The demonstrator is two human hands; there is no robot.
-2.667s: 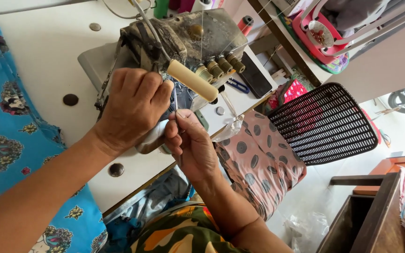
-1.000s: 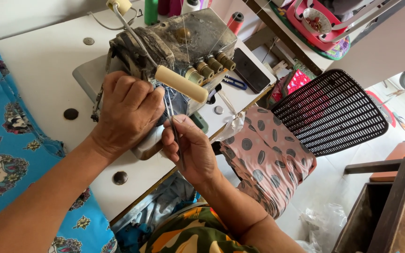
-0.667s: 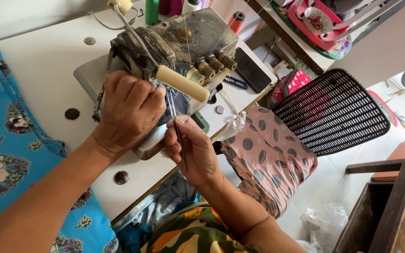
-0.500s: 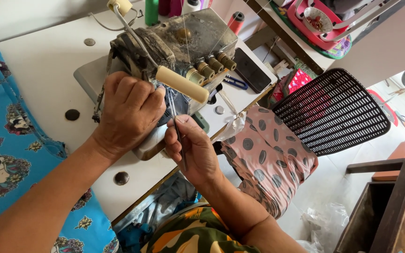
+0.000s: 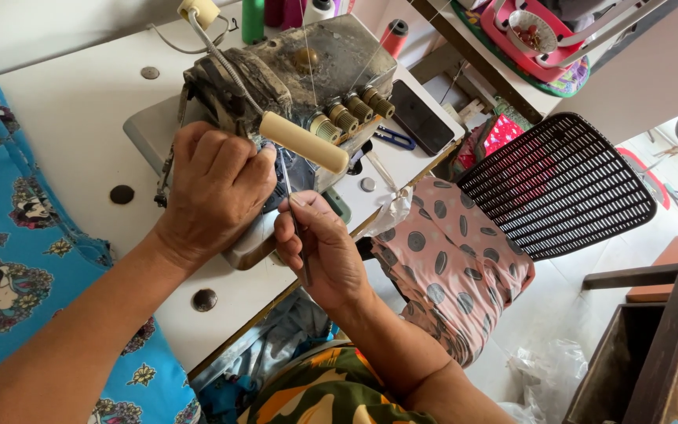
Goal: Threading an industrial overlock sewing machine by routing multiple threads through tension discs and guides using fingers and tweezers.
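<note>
Right hand shifts at the overlock machine
The right hand [image 5: 323, 251] with its tweezers [image 5: 292, 212] sits slightly higher against the overlock machine [image 5: 292, 71] than before.

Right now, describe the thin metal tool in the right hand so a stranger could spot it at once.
Start at the grimy sewing machine on the white table. Just in front of it, the right hand pinches slim metal tweezers, tips aimed up under the cream cylinder. Unlike the blue-handled snips lying by the phone, they are bare metal and held.

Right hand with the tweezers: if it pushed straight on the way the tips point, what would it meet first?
Probably the dark front of the sewing machine, just under the cream handle. The right hand aims its tweezers there; depth is unclear.
</note>
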